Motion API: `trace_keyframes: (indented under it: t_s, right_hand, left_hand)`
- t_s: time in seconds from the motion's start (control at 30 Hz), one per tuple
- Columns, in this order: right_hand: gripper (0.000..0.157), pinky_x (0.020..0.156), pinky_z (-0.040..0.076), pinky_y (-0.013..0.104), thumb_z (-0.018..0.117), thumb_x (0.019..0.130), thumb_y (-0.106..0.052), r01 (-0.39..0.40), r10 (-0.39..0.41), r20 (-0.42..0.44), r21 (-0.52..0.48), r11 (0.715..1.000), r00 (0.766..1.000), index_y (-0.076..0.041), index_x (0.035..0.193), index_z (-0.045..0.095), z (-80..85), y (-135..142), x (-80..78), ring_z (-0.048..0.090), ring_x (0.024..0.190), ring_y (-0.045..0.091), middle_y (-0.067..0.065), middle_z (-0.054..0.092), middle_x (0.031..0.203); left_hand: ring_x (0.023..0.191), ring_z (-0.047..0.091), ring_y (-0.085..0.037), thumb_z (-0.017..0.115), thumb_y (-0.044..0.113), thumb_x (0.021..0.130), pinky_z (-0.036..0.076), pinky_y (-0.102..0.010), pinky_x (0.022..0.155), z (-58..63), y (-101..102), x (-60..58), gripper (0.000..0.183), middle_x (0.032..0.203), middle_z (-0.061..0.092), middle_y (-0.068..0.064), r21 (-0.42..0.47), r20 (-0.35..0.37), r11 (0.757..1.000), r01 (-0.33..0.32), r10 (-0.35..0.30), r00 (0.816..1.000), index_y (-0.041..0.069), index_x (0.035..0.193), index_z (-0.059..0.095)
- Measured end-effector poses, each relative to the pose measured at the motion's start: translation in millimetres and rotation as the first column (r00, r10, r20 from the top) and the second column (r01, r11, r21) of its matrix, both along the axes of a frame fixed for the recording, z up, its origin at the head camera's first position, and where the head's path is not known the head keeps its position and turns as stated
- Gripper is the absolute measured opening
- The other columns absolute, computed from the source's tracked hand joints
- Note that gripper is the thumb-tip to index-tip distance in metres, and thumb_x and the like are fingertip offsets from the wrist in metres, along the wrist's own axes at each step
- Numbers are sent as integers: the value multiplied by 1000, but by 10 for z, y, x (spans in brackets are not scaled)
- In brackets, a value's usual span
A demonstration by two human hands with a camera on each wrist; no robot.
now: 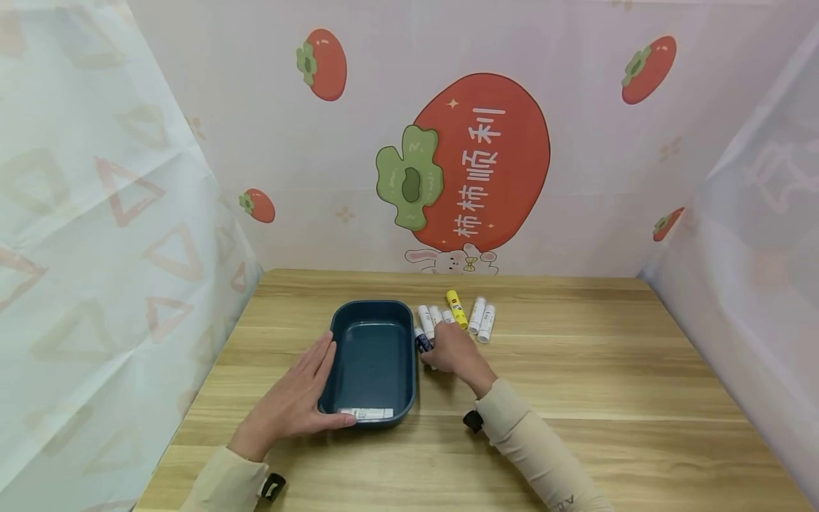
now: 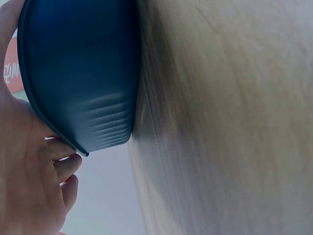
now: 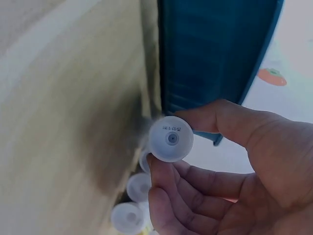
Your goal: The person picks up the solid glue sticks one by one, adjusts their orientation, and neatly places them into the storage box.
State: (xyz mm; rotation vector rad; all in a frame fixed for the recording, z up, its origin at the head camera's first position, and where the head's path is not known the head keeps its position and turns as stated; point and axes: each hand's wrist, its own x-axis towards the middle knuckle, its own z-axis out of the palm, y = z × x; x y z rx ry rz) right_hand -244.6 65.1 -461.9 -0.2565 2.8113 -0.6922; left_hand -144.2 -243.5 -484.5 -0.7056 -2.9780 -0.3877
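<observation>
My right hand (image 1: 453,350) pinches a glue stick (image 1: 422,340) with a dark label beside the box. Its round white end (image 3: 171,139) faces the right wrist camera, with the thumb on one side and fingertips on the other. A deep blue plastic box (image 1: 374,370) stands on the table. Fingers of my left hand (image 1: 297,398) lie straight along the box's left rim, the thumb at its near edge. In the left wrist view, fingertips rest at the rim of the box (image 2: 83,73). Inside, at the near end, lies a white glue stick (image 1: 371,413).
Several white glue sticks (image 1: 425,320) lie right of the box, partly hidden by my right hand. Behind them is a yellow glue stick (image 1: 457,308), with two more white sticks (image 1: 487,325) farther right. A printed cloth (image 1: 589,178) hangs behind the wooden table (image 1: 576,370).
</observation>
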Motion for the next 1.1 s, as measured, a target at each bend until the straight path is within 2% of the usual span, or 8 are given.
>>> trace_keyframes:
  t_s: [0.13,0.33,0.5,0.6,0.73,0.87,1.0,1.1]
  right_hand:
    - [25,55,49,27,85,88,-23,-15,16,-13,11,1000,1000,-5,89,68,89,39,-8,61,64,18,7,66,79]
    - [24,55,47,27,86,86,-23,-30,30,-40,0,1000,999,-6,82,69,258,92,-15,60,64,19,6,67,75]
    - [25,51,41,25,86,85,-20,-65,66,-73,28,998,995,-9,71,69,385,133,-35,53,58,15,0,59,62]
    - [31,50,37,25,87,83,-20,-79,84,-103,49,996,991,-11,64,64,460,149,-38,47,55,13,-3,50,56]
    - [33,51,39,26,90,82,-20,-86,93,-115,67,994,989,-11,63,64,572,162,-34,50,56,14,-2,54,57]
    - [28,50,42,25,88,84,-17,-100,106,-117,59,993,987,-7,66,70,682,178,-37,54,55,15,1,60,59]
    - [26,48,40,24,83,87,-13,-126,128,-123,24,992,984,-7,67,69,792,186,-44,52,52,14,0,56,58]
    - [23,50,43,24,81,89,-13,-154,152,-121,-10,988,981,-9,69,71,872,179,-49,54,55,14,0,61,62]
  left_hand:
    - [164,20,-39,67,85,80,30,-59,128,15,-2,2,133,177,12,-23,-3,4,1000,-3,3,1000,-7,165,22]
    - [163,21,-39,67,84,80,30,-59,128,34,-8,-3,132,177,13,-23,-7,-2,1000,1,-1,1000,-7,165,22]
    - [163,21,-39,67,84,81,29,-60,128,29,-6,-7,132,177,13,-23,-9,-4,1000,6,-6,1000,-7,165,22]
    - [163,21,-39,67,84,80,29,-60,128,24,-1,-4,132,177,14,-23,-8,-6,1000,7,-7,1000,-7,165,22]
    - [164,21,-39,67,84,80,29,-60,128,18,5,6,132,177,14,-23,-6,-2,1000,4,-4,1000,-7,165,22]
    - [163,22,-39,68,84,80,30,-59,128,14,11,18,132,176,16,-23,-9,-9,1000,4,-4,1000,-8,164,23]
    - [163,21,-39,67,85,80,29,-60,128,21,14,22,133,177,15,-23,-13,-2,1000,-1,1,1000,-7,165,23]
    - [163,21,-39,67,85,79,29,-60,128,26,13,21,133,177,15,-23,-13,-5,1000,-2,2,1000,-7,165,23]
